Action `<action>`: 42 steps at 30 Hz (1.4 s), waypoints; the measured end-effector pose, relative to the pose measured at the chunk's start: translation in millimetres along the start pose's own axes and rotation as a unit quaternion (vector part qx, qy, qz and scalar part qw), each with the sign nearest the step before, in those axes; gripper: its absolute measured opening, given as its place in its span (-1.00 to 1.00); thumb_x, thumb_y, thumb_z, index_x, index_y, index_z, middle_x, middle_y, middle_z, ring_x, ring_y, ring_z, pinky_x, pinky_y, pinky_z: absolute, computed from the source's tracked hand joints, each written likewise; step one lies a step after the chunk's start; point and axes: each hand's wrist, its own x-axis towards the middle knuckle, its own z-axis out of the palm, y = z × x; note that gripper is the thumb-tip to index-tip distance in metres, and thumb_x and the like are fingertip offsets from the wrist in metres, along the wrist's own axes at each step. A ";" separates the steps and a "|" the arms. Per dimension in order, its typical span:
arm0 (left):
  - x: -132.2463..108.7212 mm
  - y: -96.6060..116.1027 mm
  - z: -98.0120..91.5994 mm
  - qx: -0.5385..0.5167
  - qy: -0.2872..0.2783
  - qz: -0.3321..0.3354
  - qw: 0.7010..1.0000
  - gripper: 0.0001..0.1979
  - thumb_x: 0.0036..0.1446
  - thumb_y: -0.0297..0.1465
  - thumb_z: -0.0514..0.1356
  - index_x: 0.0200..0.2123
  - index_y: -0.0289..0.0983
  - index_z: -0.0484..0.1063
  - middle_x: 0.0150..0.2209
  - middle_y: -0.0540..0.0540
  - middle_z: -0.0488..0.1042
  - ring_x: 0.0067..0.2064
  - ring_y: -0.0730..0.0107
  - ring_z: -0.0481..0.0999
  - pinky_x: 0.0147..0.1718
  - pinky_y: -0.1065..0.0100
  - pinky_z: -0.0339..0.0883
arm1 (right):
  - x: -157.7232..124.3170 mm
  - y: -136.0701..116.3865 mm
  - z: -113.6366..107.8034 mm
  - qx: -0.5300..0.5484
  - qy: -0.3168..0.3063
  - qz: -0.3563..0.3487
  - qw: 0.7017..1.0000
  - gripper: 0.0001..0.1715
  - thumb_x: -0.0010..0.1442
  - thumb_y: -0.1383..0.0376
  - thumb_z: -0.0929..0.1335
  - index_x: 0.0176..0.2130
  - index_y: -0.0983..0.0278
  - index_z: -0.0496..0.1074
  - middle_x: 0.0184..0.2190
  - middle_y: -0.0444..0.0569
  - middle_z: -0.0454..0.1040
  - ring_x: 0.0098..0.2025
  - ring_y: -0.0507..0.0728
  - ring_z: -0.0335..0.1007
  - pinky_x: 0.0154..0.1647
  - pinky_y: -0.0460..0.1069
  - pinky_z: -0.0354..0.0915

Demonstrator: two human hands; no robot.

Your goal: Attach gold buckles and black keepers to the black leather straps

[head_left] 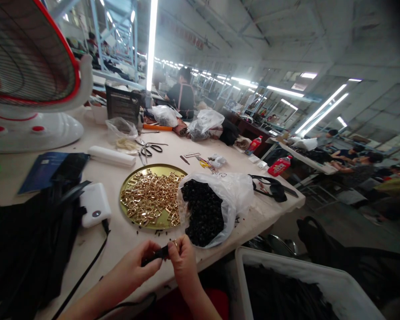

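My left hand (146, 262) is closed around a black strap (160, 254), whose end points toward my right hand. My right hand (184, 260) pinches a small gold buckle (175, 243) at that end of the strap; the fingers hide most of it. Just beyond my hands, a round gold tray (126, 213) carries a heap of gold buckles (153, 195). Against its right side lies an open white plastic bag (235, 191) full of small black pieces (203, 213). A few black bits are scattered on the table between the tray and my hands.
Black straps (36, 240) pile up at the left, near a white power bank (96, 205) with a cable. A fan (29, 62) stands at the back left. Scissors (149, 149) and red bottles (279, 166) lie farther back. A white bin (306, 271) sits below the right edge.
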 end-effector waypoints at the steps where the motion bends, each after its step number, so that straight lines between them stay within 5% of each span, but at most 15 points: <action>1: 0.1 -0.8 0.3 -0.011 -0.006 -0.005 1.000 -0.69 -0.14 -0.14 0.08 -0.38 -0.25 0.28 -0.52 0.08 0.32 -0.54 0.47 0.26 -0.68 0.49 0.09 | 0.0 0.3 0.4 -0.006 0.010 -0.003 1.000 -0.60 -0.02 0.08 0.37 -0.55 0.23 0.12 -0.65 -0.27 0.17 -0.58 -0.02 0.16 -0.50 -0.10 0.13; 9: 11.5 -19.3 -2.7 -0.023 -0.026 0.006 0.999 -0.69 -0.11 -0.12 0.10 -0.42 -0.26 0.28 -0.55 0.09 0.30 -0.57 0.50 0.24 -0.71 0.51 0.07 | -2.5 -13.8 -2.2 0.072 -0.090 0.098 0.989 -0.66 -0.11 0.21 0.44 -0.37 0.27 0.27 -0.63 -0.27 0.28 -0.61 -0.05 0.21 -0.52 -0.12 0.11; 18: 8.3 -19.1 -6.6 -0.151 -0.081 -0.036 0.984 -0.66 -0.01 -0.08 0.07 -0.46 -0.27 0.29 -0.51 0.04 0.48 -0.52 0.47 0.39 -0.47 0.42 0.23 | -5.6 -11.5 -2.2 0.100 -0.096 0.122 0.983 -0.67 -0.09 0.19 0.44 -0.40 0.30 0.28 -0.65 -0.27 0.29 -0.63 -0.07 0.23 -0.54 -0.14 0.12; 26: 2.9 -10.6 -11.7 -0.114 -0.086 -0.027 0.989 -0.68 -0.04 -0.09 0.09 -0.51 -0.25 0.27 -0.56 0.08 0.45 -0.50 0.42 0.41 -0.44 0.39 0.26 | -6.2 -3.4 -6.8 0.216 -0.144 0.248 0.933 -0.60 -0.15 0.20 0.46 -0.39 0.27 0.22 -0.66 -0.26 0.33 -0.68 -0.08 0.24 -0.60 -0.17 0.14; 33: 23.0 -49.7 -2.0 -0.062 -0.090 0.034 0.993 -0.84 -0.07 -0.30 0.16 -0.42 -0.25 0.27 -0.45 0.04 0.48 -0.44 0.41 0.44 -0.47 0.41 0.29 | -13.3 -2.7 -0.6 0.053 -0.062 0.102 0.991 -0.64 -0.10 0.15 0.43 -0.42 0.28 0.24 -0.67 -0.25 0.32 -0.63 -0.05 0.26 -0.57 -0.16 0.13; 42: 5.2 -27.5 -8.7 -0.029 -0.071 0.029 0.997 -0.90 -0.11 -0.41 0.10 -0.43 -0.26 0.32 -0.50 0.09 0.40 -0.50 0.48 0.39 -0.52 0.46 0.27 | -11.6 -0.8 -5.5 0.097 -0.072 0.171 0.978 -0.65 -0.11 0.17 0.42 -0.41 0.25 0.20 -0.63 -0.28 0.27 -0.65 -0.05 0.20 -0.56 -0.13 0.14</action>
